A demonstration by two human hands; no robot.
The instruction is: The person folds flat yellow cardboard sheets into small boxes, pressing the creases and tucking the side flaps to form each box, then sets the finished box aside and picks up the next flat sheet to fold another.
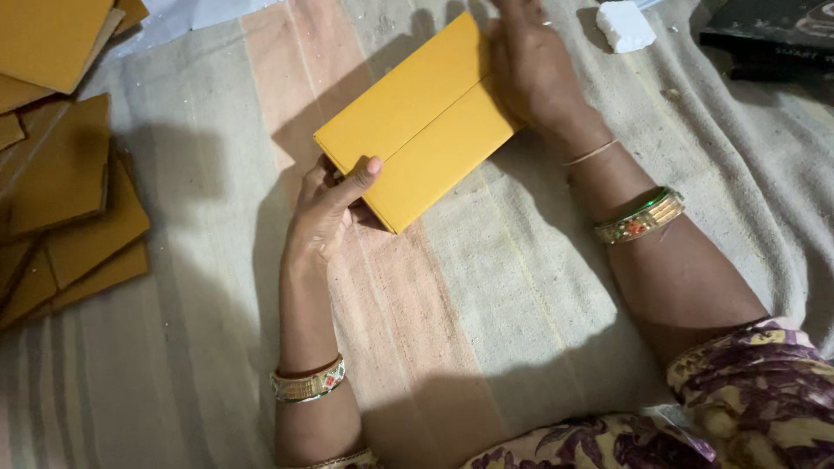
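Envelope [421,122] lies flat on the cloth [486,287], my left hand [326,208] pinching its near corner, right hand [530,65] pressing the far edge, perhaps gripping. Uneven pressure could crease the flap crooked.

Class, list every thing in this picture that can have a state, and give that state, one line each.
Yellow envelope: flaps folded shut, lying on the cloth.
Left hand: grip on the envelope's near corner.
Right hand: pressing the envelope's far end.
Brown card pile: loosely stacked, untidy.
Striped cloth: spread flat.

Striped beige cloth [486,295] underfoot, hard shadows, stacked yellow-brown cards [69,200] at left.
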